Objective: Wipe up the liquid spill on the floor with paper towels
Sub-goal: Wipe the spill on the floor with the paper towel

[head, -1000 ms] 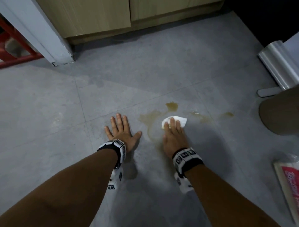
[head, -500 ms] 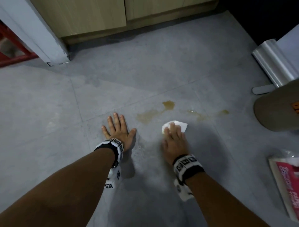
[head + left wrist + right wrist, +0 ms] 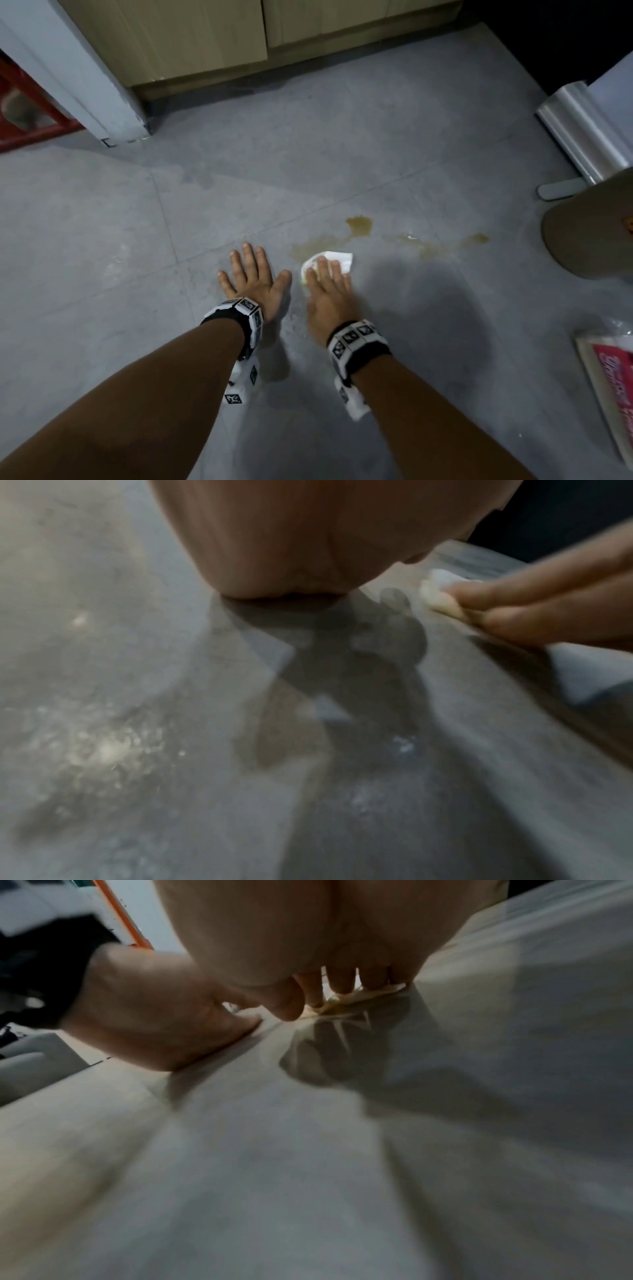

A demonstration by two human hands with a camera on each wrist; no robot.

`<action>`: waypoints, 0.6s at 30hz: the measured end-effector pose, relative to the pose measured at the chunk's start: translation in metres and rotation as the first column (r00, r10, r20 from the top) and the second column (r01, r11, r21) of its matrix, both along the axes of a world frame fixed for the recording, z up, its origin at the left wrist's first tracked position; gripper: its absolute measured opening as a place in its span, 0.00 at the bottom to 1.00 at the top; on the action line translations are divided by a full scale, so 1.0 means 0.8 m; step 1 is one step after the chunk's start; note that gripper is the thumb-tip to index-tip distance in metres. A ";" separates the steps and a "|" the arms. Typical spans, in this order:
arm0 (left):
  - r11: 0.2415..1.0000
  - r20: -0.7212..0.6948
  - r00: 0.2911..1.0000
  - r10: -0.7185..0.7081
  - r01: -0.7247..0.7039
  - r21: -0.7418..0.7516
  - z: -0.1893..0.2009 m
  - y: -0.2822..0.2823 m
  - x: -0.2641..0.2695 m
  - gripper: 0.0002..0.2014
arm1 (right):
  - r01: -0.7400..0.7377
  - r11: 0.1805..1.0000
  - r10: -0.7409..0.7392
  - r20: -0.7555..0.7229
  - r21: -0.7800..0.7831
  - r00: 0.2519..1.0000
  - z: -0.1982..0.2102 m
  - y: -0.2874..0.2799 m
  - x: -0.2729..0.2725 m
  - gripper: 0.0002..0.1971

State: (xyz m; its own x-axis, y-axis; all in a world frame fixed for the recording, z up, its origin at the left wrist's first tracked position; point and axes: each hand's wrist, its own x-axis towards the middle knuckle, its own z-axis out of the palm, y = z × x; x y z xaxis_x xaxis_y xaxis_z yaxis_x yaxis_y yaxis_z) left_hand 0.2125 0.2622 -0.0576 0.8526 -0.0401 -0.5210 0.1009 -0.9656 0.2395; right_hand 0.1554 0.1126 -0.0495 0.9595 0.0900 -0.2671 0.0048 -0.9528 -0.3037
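A yellow-brown spill [image 3: 359,228] lies on the grey floor [image 3: 342,154], with a thinner streak [image 3: 428,248] trailing off to its right. My right hand [image 3: 327,284] presses a crumpled white paper towel [image 3: 337,260] flat onto the floor at the spill's near left edge, fingers straight on top of it. The towel [image 3: 356,996] looks stained yellow under the fingertips [image 3: 342,984], and its wet edge [image 3: 436,596] shows in the left wrist view. My left hand [image 3: 251,277] lies flat and spread on the floor just left of the towel, holding nothing.
Wooden cabinets [image 3: 205,34] and a white post [image 3: 85,85] stand at the back, with a red frame [image 3: 27,133] at far left. A shiny roll [image 3: 582,133] and a tan round object [image 3: 589,236] sit at right. A pink packet [image 3: 613,387] lies at near right.
My right hand slid the towel toward me, then left along the spill's near edge. The curved smear beside the towel has gone. My left hand stayed planted.
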 end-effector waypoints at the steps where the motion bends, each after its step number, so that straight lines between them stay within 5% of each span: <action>1: 1.000 -0.005 1.000 0.011 -0.011 0.013 0.002 0.000 0.002 0.39 | -0.034 0.999 0.035 -0.034 0.020 0.999 0.004 0.020 0.007 0.34; 3: 0.999 -0.076 0.997 0.014 -0.012 0.033 0.007 0.001 0.007 0.38 | -0.138 0.989 0.142 -0.056 0.061 0.988 0.009 0.045 -0.008 0.37; 7: 0.999 -0.081 0.997 0.012 -0.009 0.042 0.009 -0.004 0.004 0.38 | -0.350 0.932 0.352 -0.005 0.097 0.936 0.004 0.013 -0.099 0.27; 10: 0.994 0.034 0.999 0.027 -0.031 0.105 0.004 -0.008 -0.001 0.38 | -0.221 0.972 0.211 0.115 0.081 0.971 -0.006 -0.048 -0.105 0.21; 15: 0.989 0.050 0.998 0.036 -0.042 0.139 -0.006 -0.010 -0.002 0.42 | 0.080 0.997 -0.080 -0.006 -0.007 0.997 0.005 -0.019 -0.016 0.30; 18: 0.997 -0.035 0.999 0.019 -0.017 0.080 0.001 -0.002 0.004 0.42 | -0.105 0.994 0.109 -0.112 0.033 0.988 0.015 0.037 -0.038 0.32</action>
